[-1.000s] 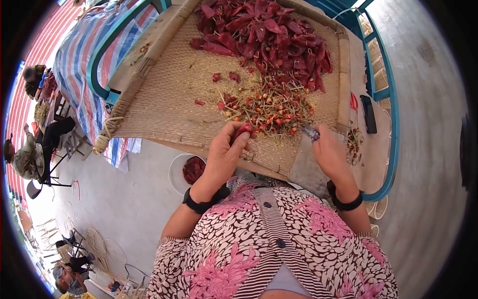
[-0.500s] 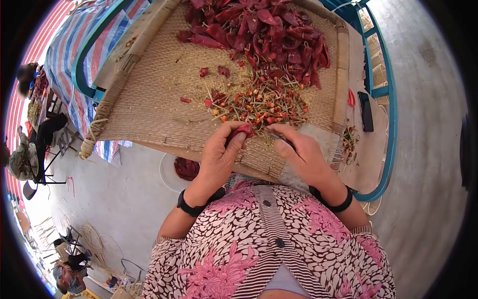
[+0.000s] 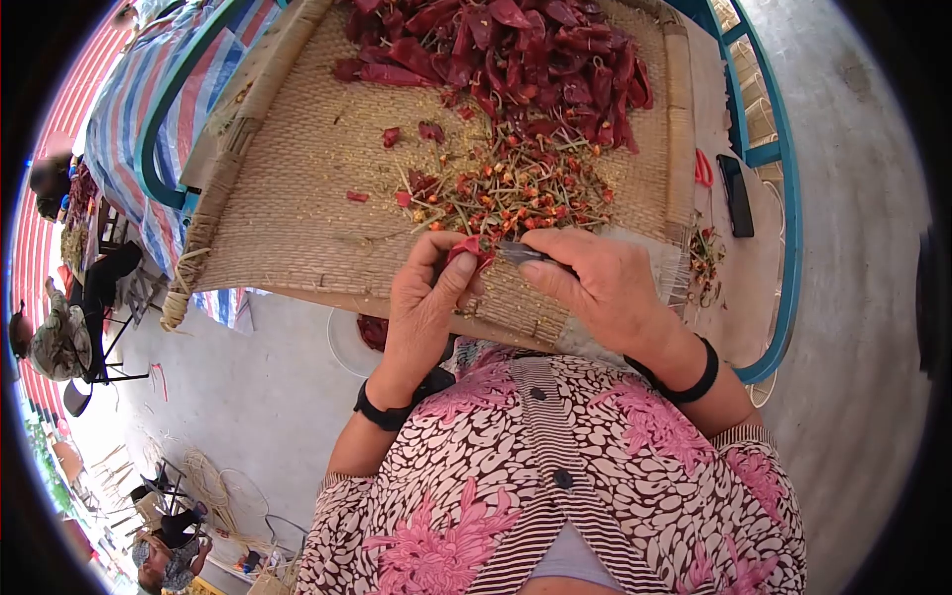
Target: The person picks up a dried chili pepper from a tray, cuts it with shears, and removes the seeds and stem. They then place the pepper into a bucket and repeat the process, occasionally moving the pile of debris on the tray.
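Note:
My left hand (image 3: 424, 293) pinches a dried red chili pepper (image 3: 470, 254) between thumb and fingers, over the near edge of a woven tray (image 3: 297, 218). My right hand (image 3: 607, 283) is closed around a small knife (image 3: 518, 253) with a grey blade and dark handle. Its tip touches or nearly touches the pepper's stem end. Just beyond both hands lies a heap of cut stems and orange-red caps (image 3: 516, 193). A large pile of dark red dried chilies (image 3: 516, 59) covers the tray's far side.
Right of the tray lie a black phone (image 3: 735, 196), red-handled scissors (image 3: 703, 169) and stem scraps (image 3: 706, 260), inside a teal metal frame (image 3: 790, 218). A clear bowl (image 3: 342, 342) with red chilies stands below the tray. Other people sit at left, near a striped tarp (image 3: 124, 129).
The knife has moved left, up to the pepper's stem end. My left hand has turned the pepper slightly upward. The view has shifted a little.

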{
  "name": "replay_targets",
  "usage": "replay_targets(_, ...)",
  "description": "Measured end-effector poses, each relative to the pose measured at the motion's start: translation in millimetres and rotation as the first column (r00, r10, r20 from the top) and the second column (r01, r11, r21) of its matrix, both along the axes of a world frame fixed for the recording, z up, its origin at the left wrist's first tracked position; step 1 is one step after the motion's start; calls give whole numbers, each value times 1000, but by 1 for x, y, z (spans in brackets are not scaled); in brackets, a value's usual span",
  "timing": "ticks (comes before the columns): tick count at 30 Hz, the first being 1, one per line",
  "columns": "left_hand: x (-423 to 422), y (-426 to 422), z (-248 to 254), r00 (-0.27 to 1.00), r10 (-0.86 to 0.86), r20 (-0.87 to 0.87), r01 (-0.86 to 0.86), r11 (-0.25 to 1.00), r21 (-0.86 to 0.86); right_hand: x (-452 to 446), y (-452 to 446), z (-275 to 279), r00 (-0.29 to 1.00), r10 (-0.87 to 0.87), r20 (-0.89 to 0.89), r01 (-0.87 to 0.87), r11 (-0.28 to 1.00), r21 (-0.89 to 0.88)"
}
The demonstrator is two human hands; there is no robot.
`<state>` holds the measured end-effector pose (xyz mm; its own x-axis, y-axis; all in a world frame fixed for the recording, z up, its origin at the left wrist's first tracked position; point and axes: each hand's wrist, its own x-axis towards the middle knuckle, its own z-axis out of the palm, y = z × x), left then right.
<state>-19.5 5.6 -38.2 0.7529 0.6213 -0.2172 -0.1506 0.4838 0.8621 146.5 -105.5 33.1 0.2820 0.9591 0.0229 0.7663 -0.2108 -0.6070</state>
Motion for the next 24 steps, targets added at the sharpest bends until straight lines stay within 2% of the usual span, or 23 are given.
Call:
replay_targets(5,0,0,1,999,-9,-36,9,1000,4,-1,1,-1,998,3,63,-8,997,80)
replay_targets(11,3,0,1,1000,2,-16,-1,999,42,2,-1,-2,998,8,63,-11,999,42)
replay_targets(15,5,-1,3,999,22,-37,-18,993,113,2,0,0,1000,-2,-21,3,1000,20)
replay_targets(21,2,-4,3,999,29,-16,-27,995,100,-1,-3,1,999,-11,-34,10,1000,-21)
replay_targets(24,2,-5,0,1000,24,-16,-21,983,184,-3,-3,0,1000,-21,-24,20,999,-26)
